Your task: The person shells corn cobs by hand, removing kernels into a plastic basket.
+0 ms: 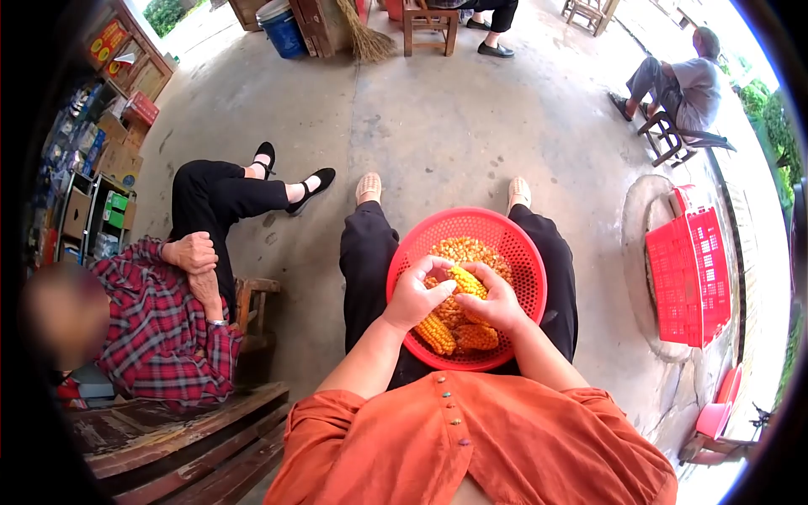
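A red perforated plastic basket (528,269) rests on my lap between my knees. Loose corn kernels (471,250) cover its bottom, and whole ears of corn (434,334) lie at its near side. Over the basket, both hands grip one yellow corn cob (468,281). My left hand (414,295) is closed at the cob's left side, thumb pressed toward it. From the right, my right hand (497,301) wraps its fingers round the same cob. Parts of the cob are hidden behind my fingers.
On my left a person in a plaid shirt (168,316) sits on a wooden bench (194,438). A red crate (686,278) stands to the right. Another person (694,84) sits on a chair farther off. A blue bucket (283,34) and a straw broom (364,35) are at the back.
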`<state>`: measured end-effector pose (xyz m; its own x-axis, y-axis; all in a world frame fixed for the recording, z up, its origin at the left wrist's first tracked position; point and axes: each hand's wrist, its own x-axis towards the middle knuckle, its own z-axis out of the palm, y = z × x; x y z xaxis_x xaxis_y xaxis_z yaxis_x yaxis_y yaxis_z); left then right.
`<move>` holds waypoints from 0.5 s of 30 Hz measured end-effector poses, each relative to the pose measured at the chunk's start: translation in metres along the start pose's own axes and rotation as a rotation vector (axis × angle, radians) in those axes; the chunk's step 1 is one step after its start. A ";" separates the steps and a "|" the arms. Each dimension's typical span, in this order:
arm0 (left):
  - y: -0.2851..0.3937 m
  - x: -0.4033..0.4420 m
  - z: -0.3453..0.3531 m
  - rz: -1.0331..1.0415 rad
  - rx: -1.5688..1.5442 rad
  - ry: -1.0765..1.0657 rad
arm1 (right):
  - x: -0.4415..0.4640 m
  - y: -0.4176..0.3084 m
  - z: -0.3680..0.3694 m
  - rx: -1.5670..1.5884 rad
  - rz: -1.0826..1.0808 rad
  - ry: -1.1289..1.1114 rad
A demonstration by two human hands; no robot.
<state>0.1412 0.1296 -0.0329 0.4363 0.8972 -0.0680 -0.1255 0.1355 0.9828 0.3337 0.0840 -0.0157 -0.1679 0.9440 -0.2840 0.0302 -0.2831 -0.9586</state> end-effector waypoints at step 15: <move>0.000 -0.001 0.004 -0.038 -0.012 -0.061 | -0.007 -0.010 -0.001 -0.544 -0.245 0.093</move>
<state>0.1441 0.1269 -0.0317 0.4946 0.8640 -0.0940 -0.1188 0.1743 0.9775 0.3352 0.0803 -0.0045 -0.1478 0.9885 -0.0309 0.5055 0.0487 -0.8614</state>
